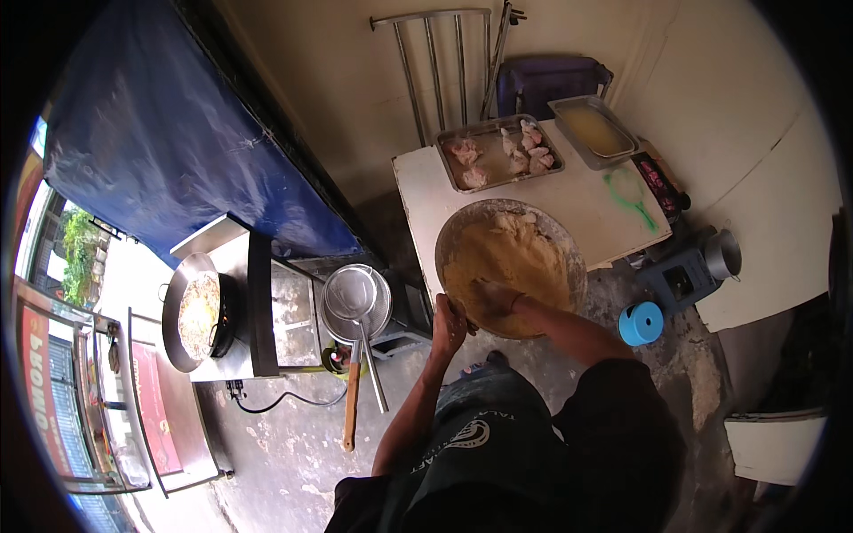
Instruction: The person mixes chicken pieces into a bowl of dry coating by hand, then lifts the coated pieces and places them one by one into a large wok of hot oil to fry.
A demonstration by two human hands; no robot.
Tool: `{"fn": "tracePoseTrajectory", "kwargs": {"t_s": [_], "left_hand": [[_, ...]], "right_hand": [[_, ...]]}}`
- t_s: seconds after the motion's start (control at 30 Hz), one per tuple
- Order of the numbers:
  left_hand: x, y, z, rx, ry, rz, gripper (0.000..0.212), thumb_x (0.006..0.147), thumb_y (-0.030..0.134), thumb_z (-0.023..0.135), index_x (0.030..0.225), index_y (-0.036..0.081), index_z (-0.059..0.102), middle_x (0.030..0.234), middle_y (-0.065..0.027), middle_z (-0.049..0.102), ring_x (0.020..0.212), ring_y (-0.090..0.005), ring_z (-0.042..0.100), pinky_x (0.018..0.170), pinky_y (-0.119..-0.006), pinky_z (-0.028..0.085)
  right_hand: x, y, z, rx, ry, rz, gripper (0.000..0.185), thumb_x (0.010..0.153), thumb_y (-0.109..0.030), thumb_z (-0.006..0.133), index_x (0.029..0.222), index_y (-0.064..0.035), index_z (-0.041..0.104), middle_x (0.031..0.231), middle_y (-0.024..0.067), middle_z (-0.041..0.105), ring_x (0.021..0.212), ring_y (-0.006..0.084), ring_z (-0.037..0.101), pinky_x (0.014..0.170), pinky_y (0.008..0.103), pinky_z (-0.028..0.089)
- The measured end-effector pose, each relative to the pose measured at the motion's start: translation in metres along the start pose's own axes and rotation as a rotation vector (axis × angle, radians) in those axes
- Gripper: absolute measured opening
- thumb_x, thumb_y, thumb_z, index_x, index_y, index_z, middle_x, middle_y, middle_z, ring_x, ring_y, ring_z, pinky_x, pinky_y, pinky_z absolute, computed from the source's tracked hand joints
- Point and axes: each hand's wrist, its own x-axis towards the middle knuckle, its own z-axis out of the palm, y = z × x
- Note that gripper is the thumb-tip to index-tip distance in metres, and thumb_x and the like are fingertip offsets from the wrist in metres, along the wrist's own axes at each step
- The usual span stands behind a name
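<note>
A large round metal bowl (578, 283) holding pale flour-like powder (526, 256) rests at the near edge of a white table. My left hand (450, 325) is closed on the bowl's near-left rim. My right hand (494, 297) reaches into the powder at the bowl's near side; its fingers are partly buried, so whether they hold anything is hidden. Behind the bowl lies a metal tray (496, 184) with several pieces of raw, coated-looking chicken (466, 152). Farther right stands a rectangular metal pan (566, 114) with yellowish liquid.
At left, a wok (174, 333) of bubbling oil sits on a metal stove stand (263, 320). Two long-handled strainers (356, 293) are beside it. A green-rimmed strainer (630, 193) lies on the white table (416, 200). A blue plastic stool (641, 324) stands on the floor at right.
</note>
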Motion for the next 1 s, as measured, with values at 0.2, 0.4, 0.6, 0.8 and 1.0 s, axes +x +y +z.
{"fn": "tracePoseTrajectory", "kwargs": {"t_s": [0.2,0.4,0.6,0.8,1.0], "left_hand": [[0.002,-0.01,0.001,-0.075,0.011,-0.057,0.015,0.086,0.005,0.038,0.081,0.001,0.025,0.059,-0.0113,0.043,0.043,-0.0204,0.053,0.035,-0.032,0.043],[-0.004,-0.006,-0.002,-0.049,0.018,-0.051,0.014,0.086,0.005,0.038,0.082,0.001,0.025,0.059,-0.0111,0.042,0.043,-0.0203,0.053,0.035,-0.032,0.043],[-0.003,-0.008,0.001,-0.016,0.014,-0.043,0.015,0.087,0.006,0.038,0.082,0.001,0.025,0.059,-0.0118,0.043,0.043,-0.0205,0.053,0.035,-0.032,0.043],[-0.002,-0.004,0.003,-0.013,0.004,-0.013,0.015,0.087,0.006,0.039,0.082,0.001,0.025,0.06,-0.0125,0.043,0.042,-0.0212,0.053,0.036,-0.033,0.043],[0.0,-0.015,-0.004,-0.028,0.014,-0.001,0.016,0.087,0.008,0.039,0.082,0.0,0.026,0.06,-0.0118,0.044,0.043,-0.0204,0.054,0.036,-0.032,0.044]], "right_hand": [[-0.014,-0.006,-0.044,0.632,-0.429,0.213,0.039,0.087,-0.027,0.039,0.119,-0.0061,0.044,0.108,0.022,0.051,0.1,0.0334,0.048,0.089,0.0377,0.036],[-0.016,-0.05,-0.071,0.402,-0.409,0.408,0.053,0.078,-0.046,0.046,0.118,-0.011,0.047,0.11,0.0206,0.051,0.1,0.0325,0.048,0.087,0.037,0.038],[-0.017,-0.037,-0.041,0.374,-0.489,0.352,0.055,0.078,-0.043,0.047,0.118,-0.0044,0.044,0.114,0.0228,0.049,0.105,0.0327,0.047,0.089,0.0373,0.037],[-0.026,-0.018,-0.037,0.942,-0.279,0.704,0.055,0.079,-0.046,0.042,0.119,-0.0086,0.042,0.121,0.0137,0.046,0.108,0.0302,0.045,0.089,0.0388,0.036],[-0.006,-0.074,-0.119,0.275,-0.381,0.376,0.043,0.075,-0.034,0.054,0.107,-0.0056,0.052,0.109,0.0174,0.052,0.101,0.027,0.05,0.085,0.0378,0.038]]}}
